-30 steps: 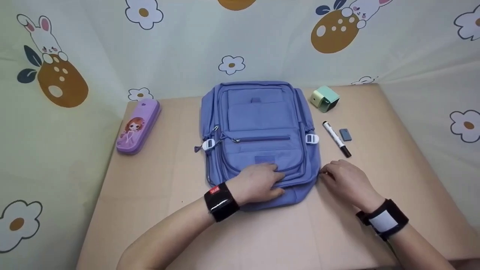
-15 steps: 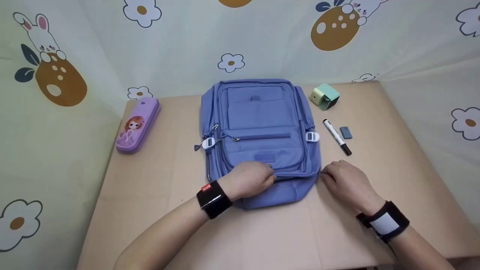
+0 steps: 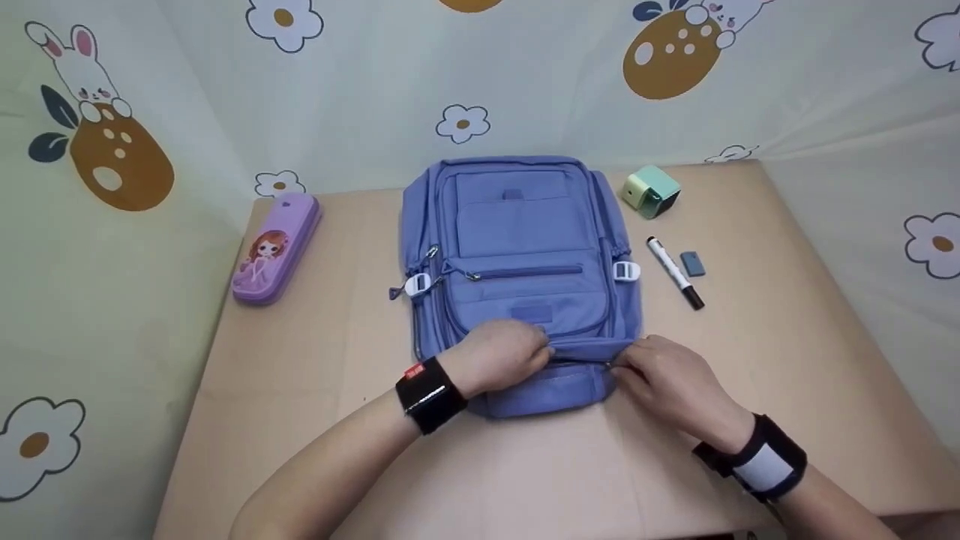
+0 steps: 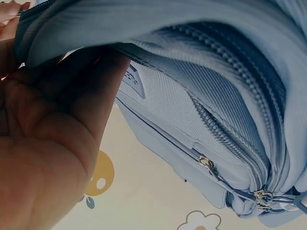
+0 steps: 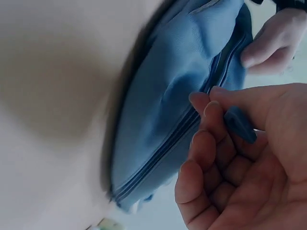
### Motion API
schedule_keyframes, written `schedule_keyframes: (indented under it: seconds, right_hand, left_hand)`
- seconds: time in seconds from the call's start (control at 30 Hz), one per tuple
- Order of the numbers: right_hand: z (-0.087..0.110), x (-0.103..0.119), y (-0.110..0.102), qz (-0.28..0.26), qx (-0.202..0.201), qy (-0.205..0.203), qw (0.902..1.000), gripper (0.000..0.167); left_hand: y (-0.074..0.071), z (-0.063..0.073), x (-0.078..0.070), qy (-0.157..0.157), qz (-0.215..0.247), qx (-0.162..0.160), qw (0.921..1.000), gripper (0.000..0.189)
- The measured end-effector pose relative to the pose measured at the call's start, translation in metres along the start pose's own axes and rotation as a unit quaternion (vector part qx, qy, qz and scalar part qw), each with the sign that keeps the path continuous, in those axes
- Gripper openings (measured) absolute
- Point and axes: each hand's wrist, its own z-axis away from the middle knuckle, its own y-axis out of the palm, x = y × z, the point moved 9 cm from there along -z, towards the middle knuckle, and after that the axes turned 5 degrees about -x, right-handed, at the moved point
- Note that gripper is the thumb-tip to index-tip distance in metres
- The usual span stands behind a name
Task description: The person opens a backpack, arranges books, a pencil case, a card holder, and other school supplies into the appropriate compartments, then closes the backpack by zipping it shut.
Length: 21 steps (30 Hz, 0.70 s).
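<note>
A blue backpack (image 3: 517, 225) lies front side up on the table. My left hand (image 3: 495, 356) grips the fabric edge near its bottom, above a zipper gap. At the lower right corner, my right hand (image 3: 667, 382) pinches a zipper pull (image 5: 240, 123) between thumb and index finger. In the right wrist view the zipper (image 5: 160, 153) runs shut below that hand and parts above it, toward the left hand. In the left wrist view the left palm (image 4: 43, 153) is under a fabric fold, with an opened zippered pocket (image 4: 216, 81) beside it.
A purple pencil case (image 3: 274, 251) lies at the left of the table. Right of the backpack are a green pencil sharpener (image 3: 651, 191), a white marker with a dark cap (image 3: 673, 271) and a small grey-blue eraser (image 3: 692, 263). Patterned cloth walls (image 3: 360, 82) stand around the table.
My right hand has moved left along the backpack's bottom corner with the zipper pull, and the zipper there has parted. My left hand has closed on the fabric edge and lifted it slightly.
</note>
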Motion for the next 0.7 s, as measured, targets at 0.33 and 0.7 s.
schedule_keyframes:
  seconds: [0.33,0.7]
  right_hand:
    - [-0.002,0.006,0.004,0.008,-0.004,0.001,1.0000,0.007]
    - [-0.003,0.003,0.003,0.009,-0.007,0.004,0.9999,0.009]
  left_hand:
    - [0.004,0.015,0.002,0.016,0.023,0.023,0.9993,0.048]
    - [-0.013,0.054,0.030,0.035,0.026,-0.036,0.9984,0.034]
